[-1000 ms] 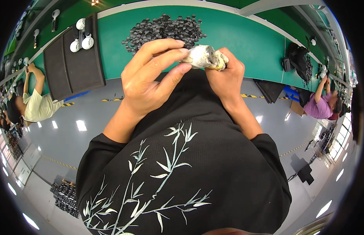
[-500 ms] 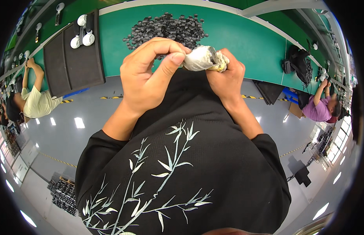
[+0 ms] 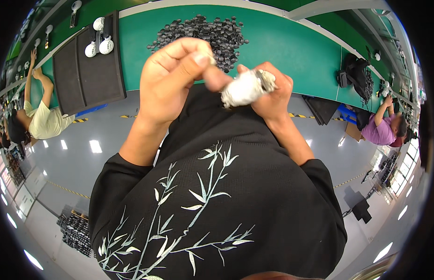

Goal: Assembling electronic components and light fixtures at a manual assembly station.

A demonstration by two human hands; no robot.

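Over the green counter (image 3: pixel 282 42) with its heap of dark parts (image 3: pixel 203 32), my right hand (image 3: pixel 273 93) clasps a blurred whitish piece (image 3: pixel 242 88) while my left hand (image 3: pixel 175 79) pinches its hidden end.

Both hands raised close together — left hand (image 3: pixel 172 79) pinched, right hand (image 3: pixel 273 91) curled shut.

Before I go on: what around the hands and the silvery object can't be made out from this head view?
- Silvery object: motion-blurred, exact kind unclear; its far end is hidden inside the right hand.
- Left hand: fingertips blurred, contact with the object uncertain.
- Pile of small dark parts: too small to identify; near edge hidden by the left hand.
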